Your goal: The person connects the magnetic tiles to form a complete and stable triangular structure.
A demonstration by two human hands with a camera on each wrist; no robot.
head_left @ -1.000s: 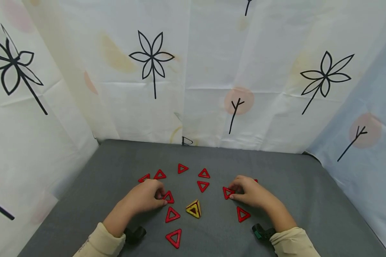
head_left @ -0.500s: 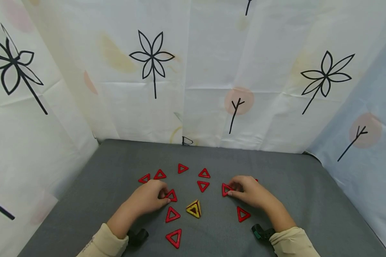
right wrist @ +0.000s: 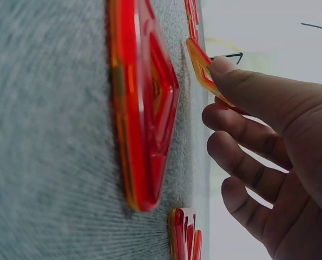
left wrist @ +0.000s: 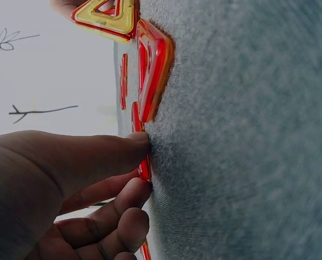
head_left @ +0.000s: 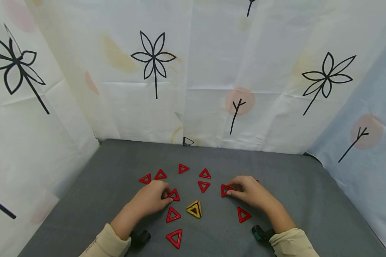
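My left hand (head_left: pixel 152 196) pinches a red triangular frame tile (head_left: pixel 174 195) between thumb and fingers, low over the grey cloth. In the left wrist view the thumb covers the middle of that tile (left wrist: pixel 144 170). My right hand (head_left: pixel 252 191) pinches another red triangular tile (head_left: pixel 224 191) by its right side. The right wrist view shows this tile (right wrist: pixel 199 64) tilted and raised off the cloth, its underside yellowish. Between the hands stands a yellow triangular piece with red edges (head_left: pixel 194 209); it looks like a small pyramid.
Nearest the left hand lie red tiles at its front (head_left: pixel 173 215) and back (head_left: pixel 161 174). Another tile (head_left: pixel 243 215) lies in front of the right hand. More are scattered farther back, and one (head_left: pixel 174 238) is near the front. A patterned white curtain (head_left: pixel 206 71) closes off the back.
My left hand has slid right and slightly away with its tile, towards the middle. My right hand's tile has shifted slightly left and away. The other tiles lie as before.
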